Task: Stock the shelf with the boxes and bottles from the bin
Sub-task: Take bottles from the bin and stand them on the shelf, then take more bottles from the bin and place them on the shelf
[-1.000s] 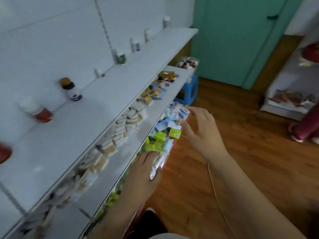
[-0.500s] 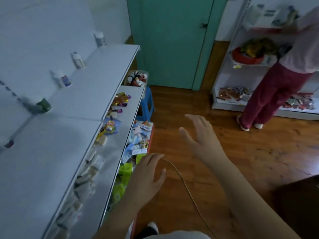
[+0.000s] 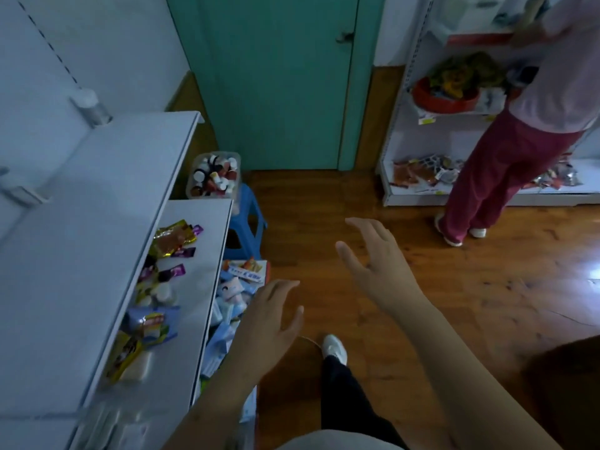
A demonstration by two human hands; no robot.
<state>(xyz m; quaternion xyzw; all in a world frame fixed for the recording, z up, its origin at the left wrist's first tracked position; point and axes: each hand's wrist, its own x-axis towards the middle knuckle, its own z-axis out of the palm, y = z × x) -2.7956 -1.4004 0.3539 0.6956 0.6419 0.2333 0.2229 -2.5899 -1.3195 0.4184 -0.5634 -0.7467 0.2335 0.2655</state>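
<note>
Head view: left hand (image 3: 269,323) and right hand (image 3: 376,264) hover over the floor right of the white shelf (image 3: 97,254), fingers spread, holding nothing. Bin (image 3: 233,306) of boxes sits at shelf's foot, just left of left hand. Tub of bottles (image 3: 214,173) on blue stool (image 3: 246,219) past shelf's far end.

Both hands, left hand (image 3: 271,315) and right hand (image 3: 376,264), hover spread and empty beside the white shelf (image 3: 97,254), above the wooden floor (image 3: 487,303).

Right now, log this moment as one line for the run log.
left hand: open, empty | right hand: open, empty | bin of bottles: on blue stool, untouched | shelf: partly stocked
</note>
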